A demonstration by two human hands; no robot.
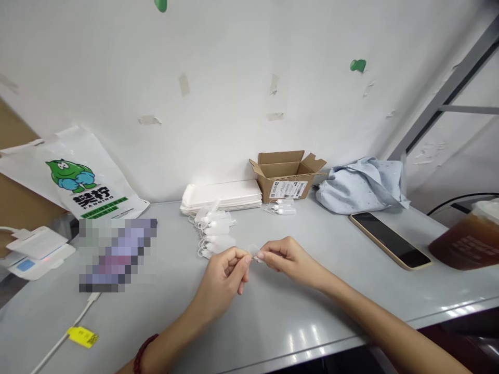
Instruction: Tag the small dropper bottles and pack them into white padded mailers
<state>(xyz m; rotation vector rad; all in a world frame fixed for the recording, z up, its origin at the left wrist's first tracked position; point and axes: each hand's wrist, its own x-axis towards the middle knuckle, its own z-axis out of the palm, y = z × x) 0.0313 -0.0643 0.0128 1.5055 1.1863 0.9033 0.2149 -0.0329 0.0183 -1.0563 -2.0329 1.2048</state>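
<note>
Thumb and forefinger of the left hand [224, 278] are seen pinched together in the head view, as are those of the right hand [286, 257], the two pinches just beside each other above the grey tabletop [249, 332]. A small whitish piece [255, 254] is held between them, narrow grip on both sides. Most of it is covered by fingertips, so its full shape cannot be told; a thin, pale curve is made out above it. Remaining fingers are curled in, partly hidden.

Just beyond the left hand, a pile of looped white tags [218, 228] is laid out; overlapped, count not readable. Behind it, a stack of white envelopes [224, 195] is set by the wall. An open carton [286, 184] is placed beside the stack, its bottom hidden by the front panel, label print too small. More tags [284, 211] are left at its foot.

On the right, a blue cloth [362, 187] is bunched up, a phone [390, 241] is laid dark screen up, and a cup of brown drink [468, 249] is cut off by the frame edge. On the left, a slab-like object [120, 254] is pixelated out; a white bag [89, 182] is propped behind. Both forearms are cropped below.
</note>
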